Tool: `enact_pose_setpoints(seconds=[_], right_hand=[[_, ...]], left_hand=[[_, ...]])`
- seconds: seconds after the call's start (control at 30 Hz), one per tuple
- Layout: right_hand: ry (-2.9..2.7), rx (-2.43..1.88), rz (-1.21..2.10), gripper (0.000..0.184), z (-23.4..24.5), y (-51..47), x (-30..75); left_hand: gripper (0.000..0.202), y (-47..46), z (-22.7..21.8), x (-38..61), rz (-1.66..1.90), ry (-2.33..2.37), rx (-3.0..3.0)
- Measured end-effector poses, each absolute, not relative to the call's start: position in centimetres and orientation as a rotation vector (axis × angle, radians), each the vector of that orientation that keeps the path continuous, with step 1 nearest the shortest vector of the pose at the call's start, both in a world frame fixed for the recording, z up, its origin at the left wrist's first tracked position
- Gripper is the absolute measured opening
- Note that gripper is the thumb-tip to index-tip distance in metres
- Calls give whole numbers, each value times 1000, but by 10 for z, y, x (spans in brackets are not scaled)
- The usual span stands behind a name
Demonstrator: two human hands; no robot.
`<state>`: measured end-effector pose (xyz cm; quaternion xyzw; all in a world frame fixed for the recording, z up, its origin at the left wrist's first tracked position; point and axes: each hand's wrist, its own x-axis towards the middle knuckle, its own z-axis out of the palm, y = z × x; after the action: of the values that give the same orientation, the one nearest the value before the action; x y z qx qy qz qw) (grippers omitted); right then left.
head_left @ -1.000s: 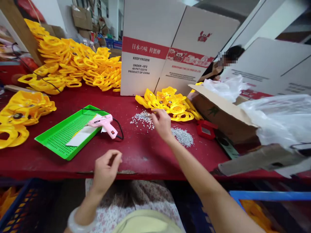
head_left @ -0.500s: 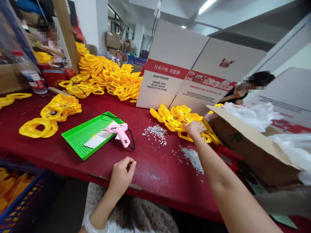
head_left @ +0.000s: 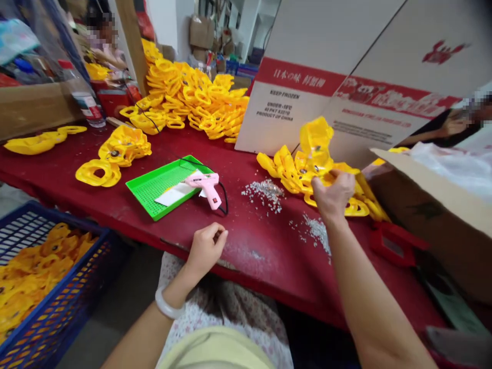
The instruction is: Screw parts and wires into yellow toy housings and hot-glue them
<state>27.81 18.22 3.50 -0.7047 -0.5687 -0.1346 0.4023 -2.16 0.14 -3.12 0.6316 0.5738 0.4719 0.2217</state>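
Note:
My right hand [head_left: 335, 192] is closed on a shiny yellow plastic piece [head_left: 317, 141], which stands up above a small heap of similar yellow pieces [head_left: 290, 171] in front of the carton. The fingertips are partly hidden from me. Near the table's front edge, my left hand [head_left: 207, 246] is loosely curled, and nothing shows in it. Between the hands lie two scatters of tiny silvery bits, one farther back [head_left: 265, 192] and one by my right wrist [head_left: 318, 231]. A pink glue gun [head_left: 205, 184] rests on the right end of a green perforated tray [head_left: 148, 187].
A printed white carton [head_left: 303, 97] stands behind the heap; a large yellow pile [head_left: 200, 97] lies left of it. An open cardboard box [head_left: 426, 200] and a red box [head_left: 395, 243] flank my right arm. At lower left is a blue crate [head_left: 98, 256]. Two other people are partly visible.
My right hand has closed on a yellow piece and raised it from the heap. My left hand keeps its curl. The view has tilted down and swung left, showing more of the crate.

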Motion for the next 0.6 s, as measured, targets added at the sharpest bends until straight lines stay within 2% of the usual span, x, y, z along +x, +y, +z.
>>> enact_pose_setpoints(seconds=[0.1,0.23,0.43,0.5,0.6], right_hand=[[-1766,-1479,-248,34,36,125,256],[-2226,-1127,-35,31,32,54,244],[-2421,-1173,136,34,-6,8,251],[-2427,-1214,170,38,-15,4,252],[-2406,-1238,207,45,-18,-1,252]], left_hand=[[15,-1,-33,-23,1290,1581,1707],[18,-5,-35,-22,1376,1591,1592],[19,-13,-39,-16,1643,1547,1292],[13,-19,-33,-12,1677,1595,1444],[6,-28,-14,-3,1603,1532,1976]])
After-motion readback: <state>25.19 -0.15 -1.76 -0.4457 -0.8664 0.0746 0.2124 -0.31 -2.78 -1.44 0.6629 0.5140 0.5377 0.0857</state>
